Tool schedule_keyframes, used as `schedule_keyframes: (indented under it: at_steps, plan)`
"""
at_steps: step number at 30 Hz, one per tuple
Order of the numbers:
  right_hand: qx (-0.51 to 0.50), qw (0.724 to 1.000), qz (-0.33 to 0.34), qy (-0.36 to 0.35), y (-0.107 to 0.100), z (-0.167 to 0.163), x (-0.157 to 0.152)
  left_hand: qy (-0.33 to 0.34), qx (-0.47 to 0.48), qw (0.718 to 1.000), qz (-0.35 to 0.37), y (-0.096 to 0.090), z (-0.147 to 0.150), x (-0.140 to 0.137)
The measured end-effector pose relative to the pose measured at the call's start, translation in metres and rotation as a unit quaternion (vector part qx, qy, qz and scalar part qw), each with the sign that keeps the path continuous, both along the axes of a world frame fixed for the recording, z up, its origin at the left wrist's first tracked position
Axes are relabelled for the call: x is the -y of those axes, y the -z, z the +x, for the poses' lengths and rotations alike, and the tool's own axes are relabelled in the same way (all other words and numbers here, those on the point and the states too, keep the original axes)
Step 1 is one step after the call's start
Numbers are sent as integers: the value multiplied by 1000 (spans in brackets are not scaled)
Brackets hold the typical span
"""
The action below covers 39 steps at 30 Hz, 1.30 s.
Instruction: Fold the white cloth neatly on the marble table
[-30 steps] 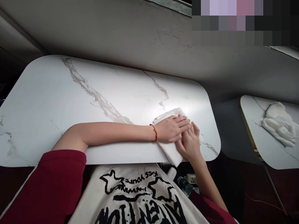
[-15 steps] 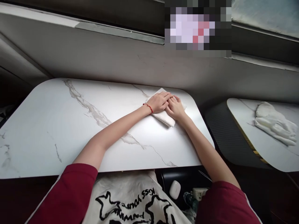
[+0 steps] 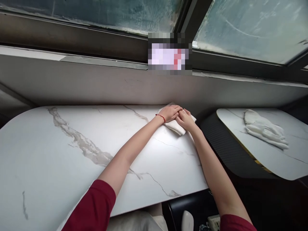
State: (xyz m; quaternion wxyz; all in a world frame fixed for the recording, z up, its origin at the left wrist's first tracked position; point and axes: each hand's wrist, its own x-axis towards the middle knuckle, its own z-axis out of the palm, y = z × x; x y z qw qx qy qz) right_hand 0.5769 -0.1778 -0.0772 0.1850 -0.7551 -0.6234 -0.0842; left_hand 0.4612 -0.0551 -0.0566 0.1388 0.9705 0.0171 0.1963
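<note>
Plainly, the fingers [image 3: 177, 109] of the left hand [image 3: 169, 113] are held close together, flat across those of the right hand [image 3: 186, 121]; whether the folded white cloth [image 3: 176, 127] beneath is gripped by the right cannot be told. Beside the cloth, a red bracelet [image 3: 164, 120] is worn on the left wrist. Under the cloth, which is set near the far right corner, the marbled worktop [image 3: 158, 157] is seen. Right of the cloth, a crumpled white towel [image 3: 264, 128] is laid on a second worktop [image 3: 279, 168]. Beyond the cloth, by the windows [image 3: 108, 14], any writing on a patch [image 3: 168, 57] is obscured by pixelation.
</note>
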Motion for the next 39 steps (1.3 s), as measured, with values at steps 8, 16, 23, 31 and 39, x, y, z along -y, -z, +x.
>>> schedule_keyframes:
  at_steps: [8, 16, 23, 31, 39]
  plan:
    - [-9, 1000, -24, 14, -5, -14, 1, -49, -10, 999, -1, -5, -11, 5]
    - [8, 1000, 10, 23, 5, -27, 17, -52, -9, 999, 2, -1, -24, 17]
    - [54, 996, 38, 65, 24, -42, 65, 14, -16, 999, 29, -2, -36, 51]
    - [103, 985, 50, 131, 37, -62, 156, 116, 10, 991, 60, 8, -32, 115]
    - [92, 988, 33, 117, 21, -62, 135, 106, 2, 993, 46, 7, -28, 103]
